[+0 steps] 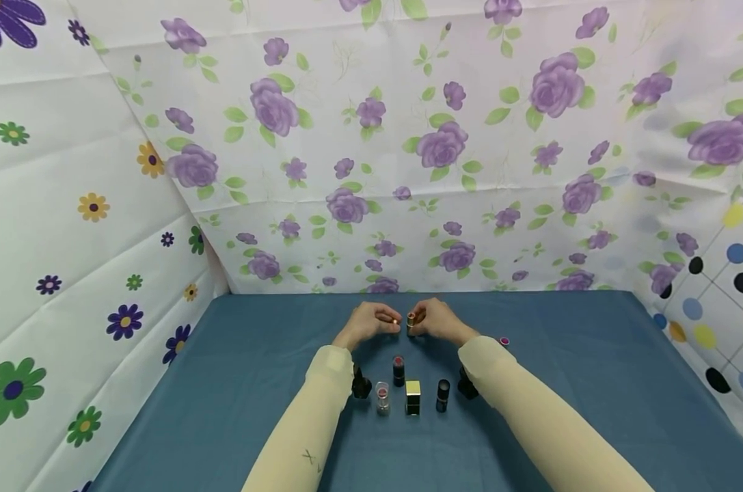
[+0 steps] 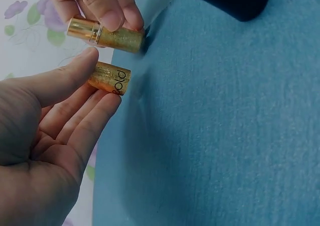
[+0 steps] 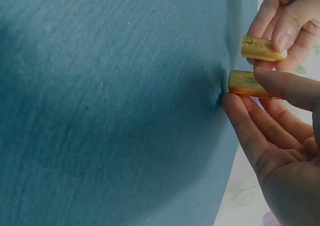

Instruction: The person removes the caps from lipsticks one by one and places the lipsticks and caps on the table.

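Note:
My left hand [image 1: 370, 320] pinches a short gold lipstick cap [image 2: 114, 79] with dark lettering between thumb and fingers. Close beside it, my right hand [image 1: 440, 321] grips a gold lipstick tube [image 2: 114, 37] whose shinier, narrower collar shows in the left wrist view. Cap and tube are apart, held side by side near the far edge of the table. In the right wrist view the tube [image 3: 244, 83] lies between thumb and fingertips, its collar end mostly hidden by the thumb. There the cap [image 3: 257, 49] is just above it.
Nearer on the blue table [image 1: 254, 410] stand a dark lipstick with a red tip [image 1: 398, 371], a clear-bodied lipstick [image 1: 382, 398], a black lipstick with a gold top [image 1: 413, 398] and a black tube [image 1: 442, 395]. A magenta-topped item [image 1: 504, 341] peeks out behind the right sleeve. Flowered sheets hang around.

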A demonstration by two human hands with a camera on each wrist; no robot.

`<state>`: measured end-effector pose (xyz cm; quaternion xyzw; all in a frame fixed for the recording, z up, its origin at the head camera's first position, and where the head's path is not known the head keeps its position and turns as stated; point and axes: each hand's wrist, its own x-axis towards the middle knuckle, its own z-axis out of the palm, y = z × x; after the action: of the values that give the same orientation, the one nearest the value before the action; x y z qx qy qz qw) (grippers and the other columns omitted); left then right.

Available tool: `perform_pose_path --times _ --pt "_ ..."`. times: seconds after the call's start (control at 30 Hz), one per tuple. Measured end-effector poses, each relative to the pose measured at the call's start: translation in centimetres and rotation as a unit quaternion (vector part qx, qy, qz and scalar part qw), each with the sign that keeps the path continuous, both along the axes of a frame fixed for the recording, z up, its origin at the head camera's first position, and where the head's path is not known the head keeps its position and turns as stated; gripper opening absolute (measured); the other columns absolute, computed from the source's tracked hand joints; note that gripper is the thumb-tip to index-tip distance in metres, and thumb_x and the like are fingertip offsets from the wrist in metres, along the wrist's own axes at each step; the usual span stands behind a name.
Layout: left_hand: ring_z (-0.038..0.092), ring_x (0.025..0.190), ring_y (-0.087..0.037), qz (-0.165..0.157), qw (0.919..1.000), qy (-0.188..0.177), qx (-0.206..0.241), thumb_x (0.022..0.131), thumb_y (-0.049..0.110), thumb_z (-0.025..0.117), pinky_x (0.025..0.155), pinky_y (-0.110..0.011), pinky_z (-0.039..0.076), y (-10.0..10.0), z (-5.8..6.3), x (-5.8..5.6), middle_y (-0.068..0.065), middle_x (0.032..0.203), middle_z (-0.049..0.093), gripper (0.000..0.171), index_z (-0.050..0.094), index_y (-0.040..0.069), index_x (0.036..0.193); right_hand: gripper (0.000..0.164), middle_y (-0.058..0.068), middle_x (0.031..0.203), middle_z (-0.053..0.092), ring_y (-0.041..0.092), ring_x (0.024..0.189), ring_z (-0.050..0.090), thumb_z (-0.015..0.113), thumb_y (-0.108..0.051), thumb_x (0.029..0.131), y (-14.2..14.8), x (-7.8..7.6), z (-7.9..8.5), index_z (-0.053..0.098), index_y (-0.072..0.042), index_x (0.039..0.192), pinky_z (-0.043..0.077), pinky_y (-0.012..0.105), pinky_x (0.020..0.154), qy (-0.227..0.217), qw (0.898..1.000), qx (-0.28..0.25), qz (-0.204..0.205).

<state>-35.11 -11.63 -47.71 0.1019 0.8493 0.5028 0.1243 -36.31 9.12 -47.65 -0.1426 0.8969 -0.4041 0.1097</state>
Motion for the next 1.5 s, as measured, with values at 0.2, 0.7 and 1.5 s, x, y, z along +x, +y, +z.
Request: perform_pose_path --times 0.2,0.7,1.5 --pt "0.072 0.101 -0.023 -0.001 1.0 0.005 -0.001 0.094 0.01 0.08 0.098 -0.047 0.056 0.5 -0.1 0.1 -0.009 0.109 0.078 0.019 0.08 0.007 0.112 0.018 0.008 0.093 0.072 0.019 0.084 0.068 0.082 0.001 0.087 -0.1 0.0 -0.3 0.074 0.0 0.104 0.059 0.038 0.079 0.009 1.0 -0.003 0.008" --pt "0.071 0.096 -0.022 0.011 0.9999 -0.001 0.006 0.092 0.004 0.079 0.096 -0.046 0.056 0.8 -0.7 0.3 -0.012 0.106 0.078 0.019 0.079 0.004 0.111 0.023 0.008 0.095 0.072 0.02 0.086 0.069 0.08 0.006 0.087 -0.3 0.0 -0.8 0.073 0.001 0.108 0.059 0.038 0.079 -0.005 1.0 -0.003 0.005" --pt "0.063 0.124 -0.032 -0.003 0.9989 -0.03 0.034 0.105 0.017 0.066 0.109 -0.055 0.048 -0.8 3.0 0.6 -0.014 0.135 0.066 0.035 0.066 0.004 0.138 0.053 0.025 0.138 0.059 0.041 0.126 0.058 0.07 0.007 0.092 1.2 1.0 3.5 0.056 0.001 0.143 0.054 0.053 0.099 -0.056 0.997 -0.006 0.048"
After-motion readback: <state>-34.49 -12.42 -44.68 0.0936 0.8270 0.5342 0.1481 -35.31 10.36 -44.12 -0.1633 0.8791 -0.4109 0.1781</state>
